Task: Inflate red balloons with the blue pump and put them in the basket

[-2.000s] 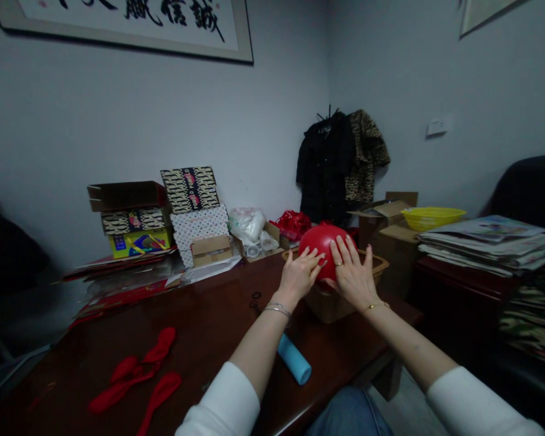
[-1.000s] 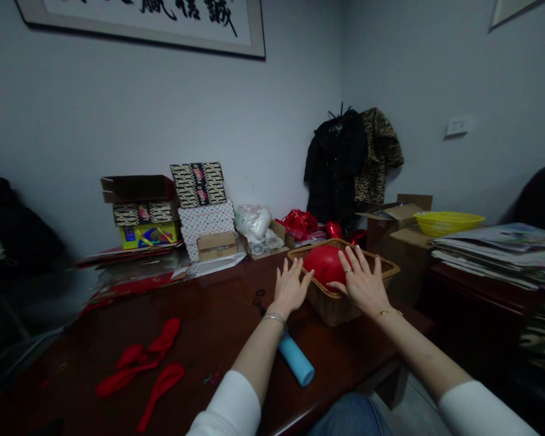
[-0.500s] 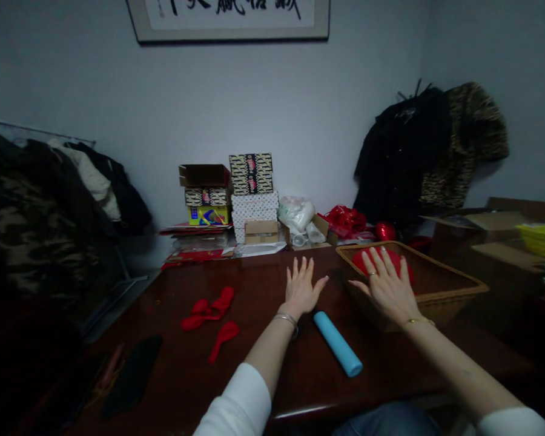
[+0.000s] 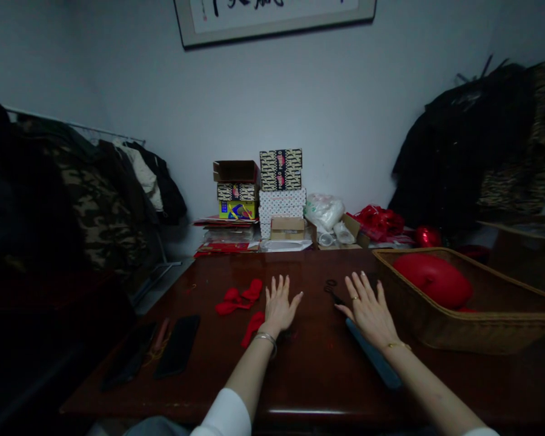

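Observation:
My left hand (image 4: pixel 279 310) is held palm down with its fingers stretched out, holding nothing. It is just right of several flat red balloons (image 4: pixel 238 300) on the brown table. Nothing is in my right hand (image 4: pixel 370 312) either; its fingers are spread above a light blue tube (image 4: pixel 376 358), partly covering it. Black-handled scissors (image 4: pixel 331 289) lie by its thumb, their blades partly hidden. To the right stands a wicker basket (image 4: pixel 463 333) with an inflated red balloon (image 4: pixel 433 278) inside. Whether either palm touches the tabletop I cannot tell.
Two dark flat phone-like objects (image 4: pixel 178 345) lie at the table's left. Stacked boxes (image 4: pixel 281 209), a clear plastic bag (image 4: pixel 324 211) and a shiny red bundle (image 4: pixel 379 223) stand along the back. Coats hang on both sides.
My right hand has moved left, from over the basket to above the blue tube. My left hand is now closer to the flat balloons. The view has turned.

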{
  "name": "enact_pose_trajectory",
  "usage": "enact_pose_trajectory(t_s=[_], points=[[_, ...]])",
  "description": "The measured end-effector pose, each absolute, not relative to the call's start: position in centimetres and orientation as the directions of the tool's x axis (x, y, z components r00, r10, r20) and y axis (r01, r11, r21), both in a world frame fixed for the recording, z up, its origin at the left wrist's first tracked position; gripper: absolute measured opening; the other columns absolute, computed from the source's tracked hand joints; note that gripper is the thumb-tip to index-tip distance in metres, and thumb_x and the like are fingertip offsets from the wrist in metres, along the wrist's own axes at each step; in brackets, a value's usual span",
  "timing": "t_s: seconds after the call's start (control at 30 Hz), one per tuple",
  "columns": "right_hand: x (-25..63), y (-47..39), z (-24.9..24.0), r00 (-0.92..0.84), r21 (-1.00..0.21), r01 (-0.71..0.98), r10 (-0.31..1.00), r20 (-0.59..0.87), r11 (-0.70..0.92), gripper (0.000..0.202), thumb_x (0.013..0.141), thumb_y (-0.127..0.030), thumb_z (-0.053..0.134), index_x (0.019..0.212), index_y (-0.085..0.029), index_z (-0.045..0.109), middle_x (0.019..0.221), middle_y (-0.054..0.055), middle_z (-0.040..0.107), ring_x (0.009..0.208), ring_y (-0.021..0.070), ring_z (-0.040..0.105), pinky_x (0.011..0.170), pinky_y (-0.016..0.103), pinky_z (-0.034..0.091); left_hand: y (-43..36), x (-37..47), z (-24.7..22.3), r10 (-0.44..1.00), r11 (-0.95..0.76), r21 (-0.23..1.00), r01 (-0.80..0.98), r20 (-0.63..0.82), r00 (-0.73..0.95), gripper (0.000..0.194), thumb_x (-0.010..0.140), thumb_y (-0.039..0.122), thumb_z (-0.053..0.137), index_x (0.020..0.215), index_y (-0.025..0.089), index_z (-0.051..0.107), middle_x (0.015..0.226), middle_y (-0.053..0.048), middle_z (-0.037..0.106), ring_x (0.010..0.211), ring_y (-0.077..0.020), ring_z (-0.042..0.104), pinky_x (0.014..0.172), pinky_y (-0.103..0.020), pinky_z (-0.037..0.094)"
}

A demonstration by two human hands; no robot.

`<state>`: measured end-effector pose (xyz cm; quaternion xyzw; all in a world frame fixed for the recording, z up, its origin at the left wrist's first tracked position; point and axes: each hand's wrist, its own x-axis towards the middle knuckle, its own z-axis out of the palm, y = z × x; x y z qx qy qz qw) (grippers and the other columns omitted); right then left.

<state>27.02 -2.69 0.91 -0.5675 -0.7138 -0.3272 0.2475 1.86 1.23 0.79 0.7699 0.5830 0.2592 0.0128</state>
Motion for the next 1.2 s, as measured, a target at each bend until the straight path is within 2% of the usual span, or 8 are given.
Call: enact_pose_trajectory(t_s=[0.2,0.43,0.63,0.83,0.93,1.03,1.13,1.2], points=[[24.6,-2.2,-2.1,-0.251,0.183,0.968,0.675,0.694,0.172,0.074,0.088,-0.059,0.027,0.141,-0.007,0.025,0.147,0.019,0.024,0.138,0.0311,0.013,0.108,0.057,0.012,1.6,-4.4,-2.0,0.94,-0.183,0.289,0.94,0.332,0.081,0.07,0.088,0.059,0.024,0.145,0.018,0.022,0.152,-0.012,0.016,0.14,-0.0293,0.005,0.109,-0.052,0.013],[24.9,-1.8,-4.8,-0.239,0.161,0.971,0.701,0.672,0.177,0.071,0.089,-0.057,0.022,0.14,-0.008,0.029,0.145,0.019,0.029,0.137,0.0317,0.015,0.105,0.06,0.015,2.4,-10.3,-4.8,0.966,-0.061,0.147,0.987,0.258,0.022,0.061,0.089,0.048,0.034,0.143,0.021,0.029,0.151,-0.011,0.019,0.139,-0.0305,0.008,0.108,-0.053,0.013],[26.1,-1.7,-6.8,-0.166,0.128,0.986,0.746,0.644,0.108,0.07,0.089,-0.056,0.017,0.139,-0.009,0.03,0.145,0.018,0.029,0.138,0.032,0.013,0.104,0.063,0.012,3.6,-12.5,-6.0,0.96,-0.055,0.046,0.997,0.276,0.04,0.05,0.089,0.037,0.039,0.138,0.025,0.041,0.151,-0.007,0.022,0.14,-0.0288,0.009,0.109,-0.055,0.011],[26.8,-1.2,-8.2,-0.125,0.139,0.989,0.789,0.602,0.051,0.066,0.089,-0.05,0.024,0.138,-0.007,0.032,0.144,0.019,0.031,0.138,0.0327,0.014,0.103,0.065,0.009,5.1,-13.4,-6.9,0.947,-0.099,-0.001,0.995,0.308,0.095,0.041,0.088,0.032,0.04,0.125,0.026,0.056,0.148,-0.006,0.031,0.139,-0.028,0.013,0.11,-0.054,0.007],[27.0,-0.9,-8.7,-0.101,0.153,0.988,0.813,0.574,0.015,0.064,0.087,-0.046,0.028,0.136,-0.006,0.034,0.142,0.02,0.035,0.135,0.0341,0.021,0.103,0.066,0.007,5.7,-13.4,-7.2,0.944,-0.114,0.009,0.993,0.312,0.105,0.038,0.088,0.032,0.041,0.12,0.026,0.06,0.145,-0.005,0.037,0.139,-0.0279,0.016,0.11,-0.054,0.005],[27.2,-1.0,-9.1,-0.05,0.164,0.985,0.844,0.534,-0.045,0.06,0.085,-0.041,0.034,0.134,-0.006,0.038,0.138,0.022,0.041,0.127,0.0366,0.035,0.102,0.066,0.006,6.0,-13.4,-7.2,0.947,-0.11,0.036,0.993,0.306,0.094,0.034,0.087,0.03,0.042,0.113,0.026,0.063,0.141,-0.004,0.042,0.138,-0.0277,0.02,0.11,-0.055,0.004],[27.2,-1.4,-9.1,0.031,0.177,0.976,0.883,0.467,-0.128,0.057,0.083,-0.039,0.041,0.131,-0.007,0.043,0.13,0.024,0.048,0.102,0.0358,0.056,0.099,0.069,0.008,6.2,-13.2,-7.0,0.95,-0.119,0.071,0.99,0.298,0.092,0.028,0.087,0.028,0.043,0.104,0.025,0.065,0.138,-0.003,0.047,0.137,-0.0271,0.023,0.111,-0.054,0.005],[27.1,-1.8,-8.8,0.099,0.169,0.969,0.905,0.413,-0.183,0.055,0.083,-0.04,0.045,0.128,-0.008,0.046,0.118,0.024,0.057,0.083,0.032,0.061,0.095,0.071,0.013,6.3,-13.1,-6.9,0.951,-0.127,0.091,0.988,0.294,0.095,0.025,0.086,0.026,0.043,0.1,0.024,0.065,0.135,-0.003,0.05,0.136,-0.0265,0.024,0.111,-0.054,0.007]])
